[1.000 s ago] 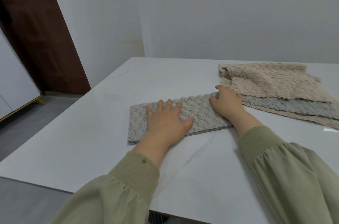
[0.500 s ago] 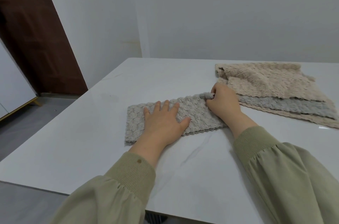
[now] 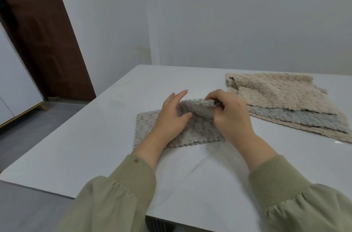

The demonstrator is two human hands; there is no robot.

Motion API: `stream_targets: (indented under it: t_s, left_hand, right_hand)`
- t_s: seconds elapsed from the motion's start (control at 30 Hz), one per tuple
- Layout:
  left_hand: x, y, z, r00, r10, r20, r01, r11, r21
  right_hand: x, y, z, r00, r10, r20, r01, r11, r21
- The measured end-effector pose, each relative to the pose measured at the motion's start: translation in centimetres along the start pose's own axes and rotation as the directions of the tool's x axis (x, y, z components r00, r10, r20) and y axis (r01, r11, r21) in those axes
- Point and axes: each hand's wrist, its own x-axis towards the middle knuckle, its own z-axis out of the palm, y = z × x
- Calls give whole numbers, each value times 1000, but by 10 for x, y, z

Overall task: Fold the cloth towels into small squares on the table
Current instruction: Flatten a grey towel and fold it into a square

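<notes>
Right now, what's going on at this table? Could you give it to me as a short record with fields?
Surface: white table
Being folded: grey towel, a long strip, left end flat, right end raised
Holding down: left hand, fingers straight, resting on the strip's middle
Lifting: right hand, pinches the raised end
Waiting: pile of towels, beige and grey, loosely spread on the table's right side
Fold state: not yet a small square

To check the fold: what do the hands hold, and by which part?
The right hand pinches the grey fluffy cloth towel by its lifted right end; the left hand only presses its middle.
</notes>
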Motion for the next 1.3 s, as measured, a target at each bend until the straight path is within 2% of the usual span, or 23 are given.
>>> stream_targets:
  t_s: [0.1, 0.2, 0.3, 0.37, 0.43, 0.5, 0.57, 0.63, 0.67, 0.73, 0.8, 0.87, 0.93, 1.03, 1.13, 1.23, 1.3]
  left_hand:
    - [0, 0, 2, 994, 96, -47, -98, 994, -42]
    - [-3, 6, 1, 986, 146, -82, -142, 988, 60]
    - [-4, 8, 0, 980, 197, -22, -191, 968, 163]
    - [-4, 6, 1, 978, 205, -24, -197, 963, 186]
    - [-4, 6, 1, 977, 190, -98, -173, 972, 159]
    - [-4, 8, 0, 968, 172, -183, -145, 978, 153]
    - [-4, 9, -1, 961, 137, -240, -106, 985, 138]
    - [-5, 9, -2, 953, 123, -275, -91, 988, 126]
    - [-5, 9, -2, 948, 114, -298, -82, 990, 118]
    - [-4, 10, -4, 928, 86, -362, -56, 994, 94]
    - [-2, 10, -7, 903, 51, -427, -27, 998, 63]
    - [1, 8, -9, 883, 28, -468, -5, 999, 51]
    - [2, 7, -10, 871, 18, -491, 13, 998, 60]
    - [2, 7, -11, 850, 17, -526, 36, 995, 90]
    - [3, 8, -12, 841, 22, -541, 45, 993, 111]
    - [3, 9, -12, 839, 32, -543, 48, 990, 132]
    - [2, 10, -12, 836, 25, -548, 43, 993, 111]
  right_hand:
    - [3, -3, -1, 998, 24, 53, -27, 998, 53]
    - [4, -7, -3, 996, 20, 89, -27, 997, 77]
    - [4, -12, -3, 994, 0, 111, -8, 998, 67]
    - [4, -13, -2, 997, -21, 74, 20, 1000, 18]
    - [5, -11, -2, 1000, -13, -26, 11, 999, -48]
    - [9, -10, -7, 986, 142, -88, -144, 989, -18]
    - [16, -9, -14, 913, 407, -40, -400, 909, 118]
    - [22, -5, -19, 761, 620, 189, -648, 715, 263]
    - [25, -2, -20, 678, 657, 328, -735, 606, 306]
    - [27, 4, -22, 544, 626, 558, -838, 436, 328]
    - [25, 8, -22, 454, 535, 713, -888, 332, 318]
    - [19, 10, -16, 391, 481, 784, -920, 238, 312]
    - [13, 6, -8, 357, 460, 813, -934, 154, 323]
    - [9, -1, -3, 362, 380, 851, -932, 174, 319]
    - [7, -12, 0, 427, 323, 845, -897, 268, 351]
    - [-2, -24, 15, 551, 447, 705, -833, 353, 426]
    - [-6, -22, 26, 594, 581, 556, -804, 408, 432]
